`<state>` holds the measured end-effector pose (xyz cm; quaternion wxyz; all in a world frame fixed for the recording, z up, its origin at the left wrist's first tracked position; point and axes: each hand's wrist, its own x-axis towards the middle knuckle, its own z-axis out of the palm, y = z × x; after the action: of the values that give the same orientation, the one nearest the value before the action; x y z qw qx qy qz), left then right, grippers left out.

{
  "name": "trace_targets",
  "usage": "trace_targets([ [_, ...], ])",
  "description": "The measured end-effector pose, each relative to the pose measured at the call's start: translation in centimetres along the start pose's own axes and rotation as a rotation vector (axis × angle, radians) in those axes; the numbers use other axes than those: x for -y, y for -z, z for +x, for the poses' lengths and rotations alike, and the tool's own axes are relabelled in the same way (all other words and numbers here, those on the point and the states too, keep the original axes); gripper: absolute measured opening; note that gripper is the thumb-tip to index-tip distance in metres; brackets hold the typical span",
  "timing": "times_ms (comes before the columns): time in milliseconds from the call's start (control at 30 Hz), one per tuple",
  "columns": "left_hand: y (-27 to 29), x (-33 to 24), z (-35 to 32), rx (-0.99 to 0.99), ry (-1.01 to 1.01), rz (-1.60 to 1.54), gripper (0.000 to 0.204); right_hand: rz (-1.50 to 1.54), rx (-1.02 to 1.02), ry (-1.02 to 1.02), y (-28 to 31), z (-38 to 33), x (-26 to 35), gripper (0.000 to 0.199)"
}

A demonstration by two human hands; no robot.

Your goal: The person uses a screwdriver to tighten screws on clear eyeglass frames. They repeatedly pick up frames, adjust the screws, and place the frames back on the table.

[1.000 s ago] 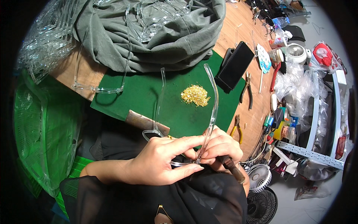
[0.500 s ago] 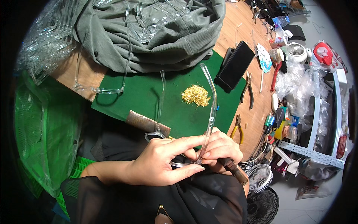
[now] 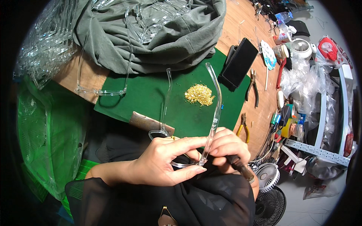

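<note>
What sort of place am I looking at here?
Probably an eyeglass workshop: a clear spectacle frame in the left hand, more frames in grey cloth, and pliers beside a green mat.

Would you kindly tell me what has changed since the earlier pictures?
The right hand, holding the dark-handled tool, has drawn slightly right, away from the hinge of the clear glasses frame. Nothing was visibly let go. The left hand keeps its hold on the frame, and the gold-coloured pile stays on the green mat.
</note>
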<state>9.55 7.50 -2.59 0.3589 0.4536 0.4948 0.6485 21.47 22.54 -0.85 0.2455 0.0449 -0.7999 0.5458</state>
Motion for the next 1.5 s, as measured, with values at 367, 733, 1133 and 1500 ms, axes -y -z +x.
trace_targets([
  [367,0.6,0.6,0.1,0.016,-0.049,0.119,0.051,-0.403,0.583,-0.4,2.0,-0.1,1.2,0.036],
  [733,0.7,0.9,-0.1,0.03,-0.088,0.258,0.04,-0.574,0.577,-0.311,1.3,-0.8,1.0,0.031],
  [1133,1.5,0.1,0.5,0.048,0.139,0.064,0.05,-0.18,0.67,-0.578,2.9,1.4,1.5,0.03],
  [1500,2.8,-0.5,0.7,0.009,0.382,-0.61,0.052,-0.068,-0.004,-0.685,1.0,-5.0,-5.1,0.012],
])
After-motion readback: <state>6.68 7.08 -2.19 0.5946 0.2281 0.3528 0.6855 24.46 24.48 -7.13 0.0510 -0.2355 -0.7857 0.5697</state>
